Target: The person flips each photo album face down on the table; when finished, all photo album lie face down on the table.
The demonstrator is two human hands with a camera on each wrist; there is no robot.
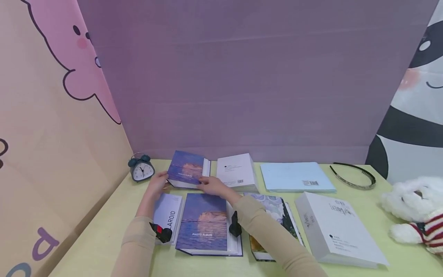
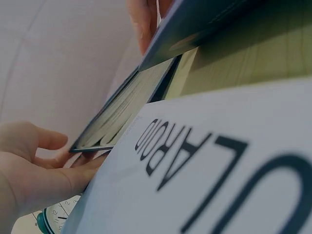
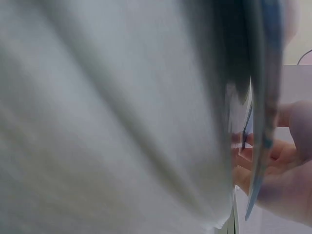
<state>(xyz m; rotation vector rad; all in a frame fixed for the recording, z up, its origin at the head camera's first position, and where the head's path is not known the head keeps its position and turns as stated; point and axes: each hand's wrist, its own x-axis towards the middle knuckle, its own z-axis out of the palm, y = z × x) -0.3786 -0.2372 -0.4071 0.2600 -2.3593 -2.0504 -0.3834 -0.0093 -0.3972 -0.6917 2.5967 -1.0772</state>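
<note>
Beside the alarm clock (image 1: 142, 171), half-closed hands (image 1: 158, 184) (image 1: 214, 186) apparently grip the rear photo album (image 1: 187, 165).

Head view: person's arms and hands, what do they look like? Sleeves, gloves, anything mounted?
Long, plain beige fabric sleeves on both arms. The left hand and right hand are bare, no gloves. A small black device sits by each wrist; the left black device carries a red patch, the right black device shows none. No cables visible.
</note>
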